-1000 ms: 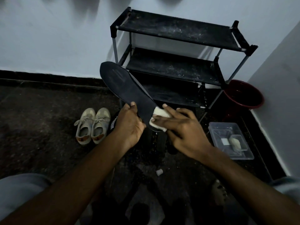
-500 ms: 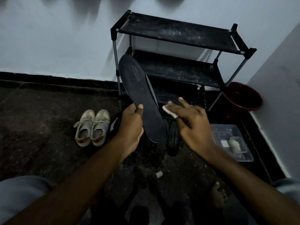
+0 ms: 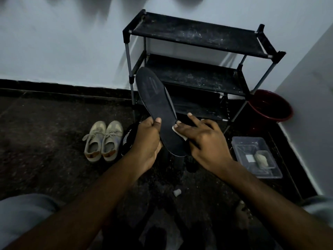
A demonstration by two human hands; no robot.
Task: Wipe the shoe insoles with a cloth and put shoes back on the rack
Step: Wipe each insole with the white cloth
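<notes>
My left hand [image 3: 146, 139] grips a long black insole [image 3: 158, 109] by its left edge, thumb on top, and holds it tilted up in front of the black shoe rack [image 3: 196, 35]. My right hand [image 3: 203, 139] pinches a small white cloth [image 3: 177, 130] against the insole's right edge, with the cloth mostly hidden under the fingers. A black shoe [image 3: 128, 139] lies on the floor just behind my left hand. A pair of beige sneakers [image 3: 103, 140] stands on the floor to the left.
A dark red bucket [image 3: 270, 107] stands in the corner right of the rack. A clear plastic box [image 3: 255, 156] with small items sits on the floor at the right. A small white cap [image 3: 177, 192] lies on the dark floor between my arms. Walls close the back and right.
The insole has swung from leaning left to more upright. My right hand lifted the cloth off it, then came back to its right edge.
</notes>
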